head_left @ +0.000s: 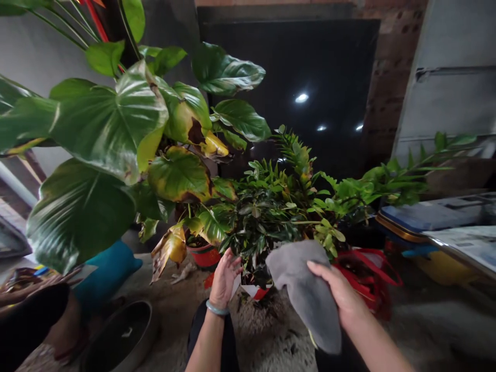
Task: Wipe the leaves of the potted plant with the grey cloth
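Observation:
A grey cloth (308, 289) hangs from my right hand (337, 289), which grips it with the thumb on top. My left hand (227, 276), with a pale bangle at the wrist, is raised with its fingers apart and holds nothing. It is beside the bushy dark-green plant (256, 212), close to its lower leaves; whether it touches them I cannot tell. That plant stands in a white and red pot (258, 291) between my hands. To the left rises a tall plant with broad glossy leaves (112, 119), some of them yellowed and brown.
A red pot (203, 256) stands behind my left hand, and a red bag (368, 279) lies to the right. A round basin (120, 336) is on the floor at left, near another person's leg (34, 320) and a teal object (104, 274). Stacked flat items (426, 212) are at right.

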The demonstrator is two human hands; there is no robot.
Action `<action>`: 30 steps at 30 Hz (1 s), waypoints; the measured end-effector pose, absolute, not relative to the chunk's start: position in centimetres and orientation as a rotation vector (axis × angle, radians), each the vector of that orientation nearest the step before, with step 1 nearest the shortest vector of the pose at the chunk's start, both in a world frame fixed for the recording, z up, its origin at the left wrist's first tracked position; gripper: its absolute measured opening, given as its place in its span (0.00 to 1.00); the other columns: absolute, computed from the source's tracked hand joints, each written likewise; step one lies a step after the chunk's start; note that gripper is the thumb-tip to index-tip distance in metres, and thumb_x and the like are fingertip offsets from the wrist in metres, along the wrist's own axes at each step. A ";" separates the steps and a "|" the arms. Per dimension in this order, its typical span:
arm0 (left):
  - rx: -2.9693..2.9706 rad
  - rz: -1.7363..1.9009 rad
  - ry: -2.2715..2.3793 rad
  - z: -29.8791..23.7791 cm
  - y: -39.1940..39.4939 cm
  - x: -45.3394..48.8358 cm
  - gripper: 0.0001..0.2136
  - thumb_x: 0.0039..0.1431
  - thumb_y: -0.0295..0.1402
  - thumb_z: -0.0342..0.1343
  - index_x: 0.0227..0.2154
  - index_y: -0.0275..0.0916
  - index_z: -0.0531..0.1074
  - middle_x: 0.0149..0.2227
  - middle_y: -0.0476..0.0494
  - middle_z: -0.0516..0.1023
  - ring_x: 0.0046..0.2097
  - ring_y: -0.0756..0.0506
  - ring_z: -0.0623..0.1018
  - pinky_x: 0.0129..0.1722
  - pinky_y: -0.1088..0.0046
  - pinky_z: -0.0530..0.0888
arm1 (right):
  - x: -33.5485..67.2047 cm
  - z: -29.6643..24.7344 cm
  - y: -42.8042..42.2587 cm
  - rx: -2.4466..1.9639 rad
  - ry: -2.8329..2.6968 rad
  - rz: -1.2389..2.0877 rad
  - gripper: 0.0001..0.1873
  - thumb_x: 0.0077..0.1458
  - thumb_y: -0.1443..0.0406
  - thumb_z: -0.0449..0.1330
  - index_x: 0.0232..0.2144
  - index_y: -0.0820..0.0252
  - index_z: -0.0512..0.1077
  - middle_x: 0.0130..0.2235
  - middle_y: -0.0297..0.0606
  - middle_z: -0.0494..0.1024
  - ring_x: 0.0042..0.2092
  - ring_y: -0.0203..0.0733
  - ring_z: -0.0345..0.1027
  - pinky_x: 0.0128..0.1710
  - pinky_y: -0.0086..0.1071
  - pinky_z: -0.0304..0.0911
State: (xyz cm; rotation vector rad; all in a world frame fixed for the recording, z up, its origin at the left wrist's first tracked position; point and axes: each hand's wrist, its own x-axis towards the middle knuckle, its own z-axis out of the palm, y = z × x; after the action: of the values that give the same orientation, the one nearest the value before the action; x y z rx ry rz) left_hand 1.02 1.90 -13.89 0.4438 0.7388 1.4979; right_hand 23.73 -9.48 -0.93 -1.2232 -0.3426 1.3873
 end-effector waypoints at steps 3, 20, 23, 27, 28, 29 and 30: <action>0.396 1.500 0.683 -14.0 2.1 0.8 0.03 0.47 0.33 0.64 0.26 0.41 0.77 0.33 0.47 0.79 0.39 0.43 0.79 0.38 0.67 0.74 | 24.3 2.3 -6.6 -1.076 -0.359 1.222 0.13 0.33 0.59 0.70 0.25 0.57 0.77 0.21 0.36 0.80 0.22 0.47 0.74 0.27 0.38 0.73; 0.498 1.348 0.689 -15.4 2.5 0.5 0.15 0.47 0.36 0.63 0.40 0.41 0.81 0.49 0.39 0.79 0.43 0.42 0.78 0.38 0.67 0.73 | 22.9 2.6 -4.4 -0.965 -0.489 1.211 0.19 0.32 0.58 0.71 0.30 0.57 0.76 0.22 0.37 0.81 0.28 0.52 0.77 0.34 0.43 0.74; 0.490 1.345 0.703 -15.2 2.3 0.7 0.14 0.47 0.35 0.63 0.38 0.41 0.81 0.50 0.39 0.79 0.42 0.42 0.78 0.37 0.67 0.73 | 22.7 3.4 -0.6 -0.906 -0.487 1.210 0.14 0.33 0.59 0.69 0.26 0.56 0.74 0.18 0.35 0.78 0.29 0.53 0.78 0.35 0.45 0.74; 0.465 1.358 0.726 -14.8 2.2 0.9 0.12 0.47 0.35 0.63 0.37 0.40 0.81 0.50 0.39 0.79 0.41 0.43 0.78 0.35 0.68 0.73 | 21.7 -0.3 -1.9 -1.110 -0.463 1.385 0.10 0.37 0.57 0.67 0.21 0.54 0.72 0.15 0.36 0.76 0.26 0.53 0.77 0.31 0.42 0.72; 0.465 1.356 0.729 -14.8 2.1 0.9 0.12 0.47 0.35 0.63 0.37 0.40 0.81 0.49 0.39 0.79 0.41 0.43 0.78 0.35 0.68 0.73 | 21.6 -1.4 -3.4 -1.149 -0.456 1.408 0.11 0.36 0.57 0.68 0.21 0.55 0.73 0.16 0.37 0.77 0.25 0.53 0.77 0.29 0.42 0.72; 0.469 1.352 0.730 -14.8 2.1 0.8 0.12 0.47 0.35 0.63 0.37 0.39 0.81 0.49 0.38 0.80 0.41 0.42 0.78 0.35 0.68 0.73 | 21.7 -2.3 -5.0 -1.180 -0.445 1.424 0.12 0.35 0.56 0.69 0.21 0.55 0.74 0.16 0.38 0.77 0.25 0.53 0.77 0.27 0.41 0.71; 0.474 1.343 0.730 -14.8 2.1 0.7 0.13 0.47 0.35 0.63 0.37 0.39 0.81 0.48 0.38 0.80 0.41 0.42 0.78 0.35 0.68 0.73 | 21.8 -2.9 -6.5 -1.214 -0.428 1.449 0.13 0.33 0.56 0.70 0.21 0.56 0.74 0.17 0.39 0.78 0.24 0.53 0.76 0.26 0.40 0.71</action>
State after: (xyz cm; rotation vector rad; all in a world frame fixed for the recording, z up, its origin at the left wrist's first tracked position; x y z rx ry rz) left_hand 0.75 2.12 -14.76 0.4745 0.7299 1.3433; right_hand 21.82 -6.54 -2.91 -1.2144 -0.4278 1.4489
